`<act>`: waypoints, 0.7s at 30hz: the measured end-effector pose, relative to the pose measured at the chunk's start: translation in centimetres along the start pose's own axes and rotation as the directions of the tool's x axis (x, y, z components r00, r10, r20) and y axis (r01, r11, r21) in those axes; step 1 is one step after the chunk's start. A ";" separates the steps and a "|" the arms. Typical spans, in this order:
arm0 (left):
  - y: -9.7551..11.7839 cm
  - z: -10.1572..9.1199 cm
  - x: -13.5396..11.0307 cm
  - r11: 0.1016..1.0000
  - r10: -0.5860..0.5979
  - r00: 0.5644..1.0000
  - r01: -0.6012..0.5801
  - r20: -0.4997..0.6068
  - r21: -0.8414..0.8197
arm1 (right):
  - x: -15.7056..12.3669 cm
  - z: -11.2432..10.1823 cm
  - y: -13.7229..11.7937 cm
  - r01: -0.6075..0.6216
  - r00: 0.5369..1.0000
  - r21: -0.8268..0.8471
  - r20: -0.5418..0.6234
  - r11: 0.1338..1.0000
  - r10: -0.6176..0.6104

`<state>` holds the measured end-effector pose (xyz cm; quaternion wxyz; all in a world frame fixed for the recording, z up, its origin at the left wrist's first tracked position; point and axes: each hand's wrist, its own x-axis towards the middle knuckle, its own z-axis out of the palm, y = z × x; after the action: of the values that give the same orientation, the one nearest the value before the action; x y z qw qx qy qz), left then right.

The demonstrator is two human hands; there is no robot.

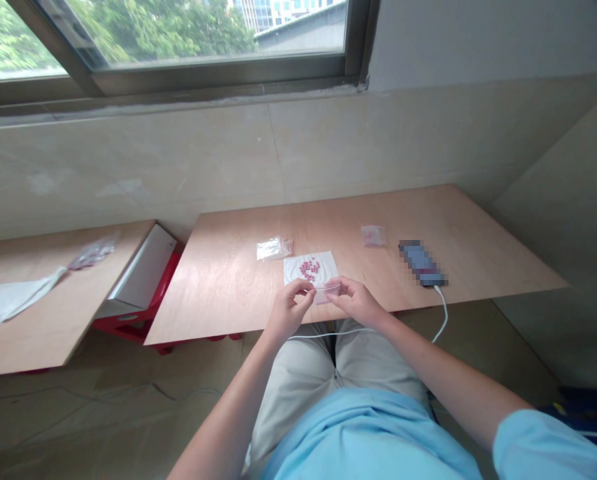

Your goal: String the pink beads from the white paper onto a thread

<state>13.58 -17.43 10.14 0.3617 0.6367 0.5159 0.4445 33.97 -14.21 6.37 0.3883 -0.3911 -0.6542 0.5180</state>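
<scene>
Near the table's front edge, my left hand [294,300] and my right hand [356,299] face each other, fingers closed in pinches. Between them is a small clear, pinkish plastic bag [323,295]; each hand grips one end of its upper edge. Just beyond the fingers lies a white sheet [293,267], partly hidden by the hands. Several small red-pink beads [309,269] are gathered in a loose cluster on it. Whether anything is inside the held bag is too small to tell.
Behind the sheet lies a clear plastic packet [273,249]; a small pinkish packet [373,235] lies farther right. A phone [422,263] with a white cable [444,310] rests on the right of the wooden table [218,280]. Another table [43,333] stands left, beside a red stool [128,327].
</scene>
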 end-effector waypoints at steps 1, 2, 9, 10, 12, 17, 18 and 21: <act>0.2 0.1 -0.1 1.000 0.016 1.000 -0.016 0.019 0.017 | -0.1 0.0 -0.1 0.015 1.000 0.000 -0.007 1.000 -0.015; 0.3 0.2 -0.1 0.999 0.032 0.999 -0.033 0.039 0.033 | -0.1 0.0 -0.2 0.029 1.000 -0.003 -0.011 1.000 -0.029; 0.6 0.9 -0.3 0.985 0.104 0.989 -0.117 0.105 0.126 | -0.4 0.0 -1.2 0.104 0.994 -0.069 -0.006 0.992 -0.105; 0.5 1.0 -0.4 0.984 0.106 0.989 -0.120 0.103 0.135 | -0.4 0.0 -1.3 0.117 0.993 -0.089 -0.010 0.989 -0.119; 0.3 1.1 -0.4 0.981 0.111 0.988 -0.125 0.103 0.149 | -0.4 -0.1 -1.5 0.143 0.989 -0.130 -0.013 0.981 -0.146; 0.1 1.1 -0.5 0.972 0.145 0.980 -0.167 0.140 0.164 | -0.6 0.1 -1.8 0.164 0.986 -0.171 0.002 0.972 -0.166; 0.2 1.1 -0.5 0.971 0.152 0.978 -0.175 0.145 0.160 | -0.6 0.1 -1.9 0.163 0.986 -0.172 0.003 0.972 -0.165; 0.2 1.1 -0.5 0.971 0.168 0.974 -0.190 0.148 0.144 | -0.7 0.2 -1.9 0.154 0.988 -0.169 0.008 0.973 -0.155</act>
<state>14.66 -17.95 9.83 0.3027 0.7360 0.4641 0.3891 33.84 -15.23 8.13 0.3946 -0.3720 -0.7232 0.4276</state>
